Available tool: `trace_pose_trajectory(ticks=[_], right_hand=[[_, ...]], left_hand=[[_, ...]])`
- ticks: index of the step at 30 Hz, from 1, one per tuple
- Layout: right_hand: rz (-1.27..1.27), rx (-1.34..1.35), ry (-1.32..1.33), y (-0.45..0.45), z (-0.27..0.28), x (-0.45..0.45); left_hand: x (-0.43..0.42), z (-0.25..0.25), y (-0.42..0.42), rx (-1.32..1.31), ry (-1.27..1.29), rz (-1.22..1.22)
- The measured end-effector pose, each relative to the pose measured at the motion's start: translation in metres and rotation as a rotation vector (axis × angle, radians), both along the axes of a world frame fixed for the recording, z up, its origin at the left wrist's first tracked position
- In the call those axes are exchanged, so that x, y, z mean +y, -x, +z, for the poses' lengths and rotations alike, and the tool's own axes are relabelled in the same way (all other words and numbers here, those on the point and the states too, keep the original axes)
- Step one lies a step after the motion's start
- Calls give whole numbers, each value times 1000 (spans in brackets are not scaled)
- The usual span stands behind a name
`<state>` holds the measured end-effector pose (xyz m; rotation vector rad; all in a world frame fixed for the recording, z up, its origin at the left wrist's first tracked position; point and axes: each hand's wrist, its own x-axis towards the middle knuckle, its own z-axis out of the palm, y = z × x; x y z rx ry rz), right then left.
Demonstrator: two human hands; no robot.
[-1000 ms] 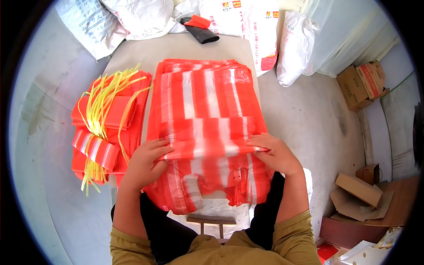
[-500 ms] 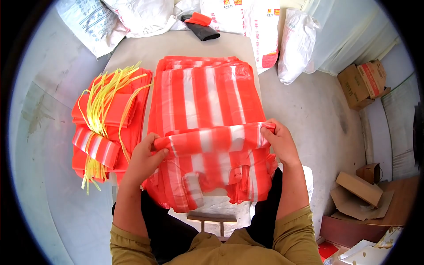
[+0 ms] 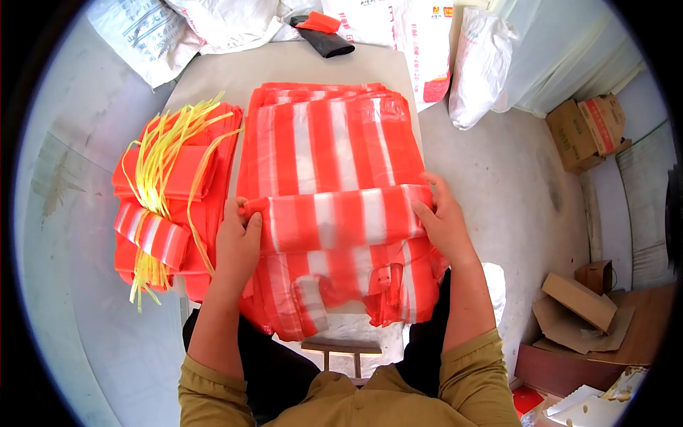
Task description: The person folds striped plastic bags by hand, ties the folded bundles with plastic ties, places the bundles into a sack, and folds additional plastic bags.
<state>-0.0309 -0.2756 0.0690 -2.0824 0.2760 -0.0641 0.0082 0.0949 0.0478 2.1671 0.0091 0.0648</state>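
Note:
A stack of red-and-white striped plastic bags [image 3: 324, 146] lies in front of me, its handle ends hanging over the near edge. Across it runs a folded band of the top plastic bag [image 3: 346, 218]. My left hand [image 3: 238, 238] pinches the left end of this band between thumb and fingers. At the right end, my right hand [image 3: 445, 224] grips it the same way, thumb on top. To the left is a pile of folded red bags [image 3: 178, 171], with yellow plastic strips [image 3: 158, 167] across it and a small striped folded bundle [image 3: 151, 235] under some strips.
The beige table [image 3: 231, 67] ends close to the stack's right side. White sacks [image 3: 235, 25] stand along its far edge, beside a black-and-red roll [image 3: 324, 41]. Cardboard boxes [image 3: 580, 306] are on the floor at right. A small wooden stool [image 3: 341, 349] shows between my legs.
Both hands have moved slightly away from me with the folded band, which now lies flatter and shows a wider striped face. The bag pile at left stays in place.

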Motion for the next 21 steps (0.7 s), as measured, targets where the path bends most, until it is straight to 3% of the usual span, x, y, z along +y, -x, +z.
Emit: trace_pose_trajectory(ticks=[2,8,11,14,17,20,21], right_hand=[[-9,-115,33,-4,-14,2],[-88,-168,56,-9,-12,12],[-14,-218,308,-15,-19,5],[-21,-80,481,-14,-11,10],[1,-303,698,-10,1,15],[284,-398,715,-2,-1,38],[405,-455,686,-1,-1,55]], left_hand=[[-2,12,-1,128,-25,34],[0,-6,-8,36,183,-11],[2,-13,-9,-39,7,-21],[-7,11,-1,-282,-561,-56],[-10,9,-2,-515,-574,-169],[-38,16,8,-747,-518,-473],[-49,14,12,-681,-517,-515]])
